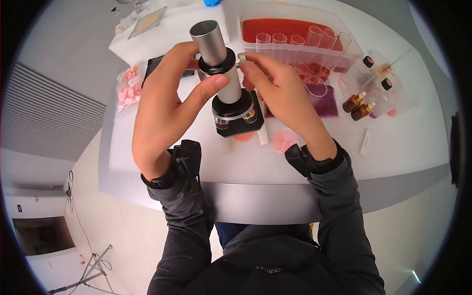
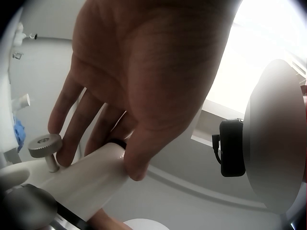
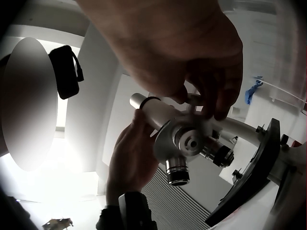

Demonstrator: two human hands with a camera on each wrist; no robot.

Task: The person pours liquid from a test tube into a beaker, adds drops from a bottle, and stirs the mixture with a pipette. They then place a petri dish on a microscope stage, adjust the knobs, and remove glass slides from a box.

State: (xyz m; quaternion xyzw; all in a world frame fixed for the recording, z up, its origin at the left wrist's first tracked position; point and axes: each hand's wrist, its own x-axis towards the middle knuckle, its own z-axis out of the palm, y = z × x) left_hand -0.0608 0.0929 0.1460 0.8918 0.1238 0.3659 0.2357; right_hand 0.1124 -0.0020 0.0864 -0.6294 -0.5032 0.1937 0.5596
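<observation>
A white and black microscope (image 1: 229,89) with a silver eyepiece tube (image 1: 212,48) stands in front of me on the table. My left hand (image 1: 167,101) holds its tube just below the black collar, thumb across the near side and fingers behind. At the other side, my right hand (image 1: 285,91) pinches a small knob (image 1: 242,58) with thumb and fingertips. Objective lenses (image 3: 177,171) hang from the nosepiece over the black stage (image 3: 254,175). In the left wrist view, a ribbed metal screw knob (image 2: 45,145) sits beside the left fingertips.
Behind the right hand are clear tubes (image 1: 314,39) and a tub of red liquid (image 1: 290,27). Brown dropper bottles (image 1: 361,110) and clear black-capped bottles (image 1: 386,96) stand to the right. A bag of pink pieces (image 1: 130,88) lies left; a pink-filled dish (image 1: 284,141) is near the right wrist.
</observation>
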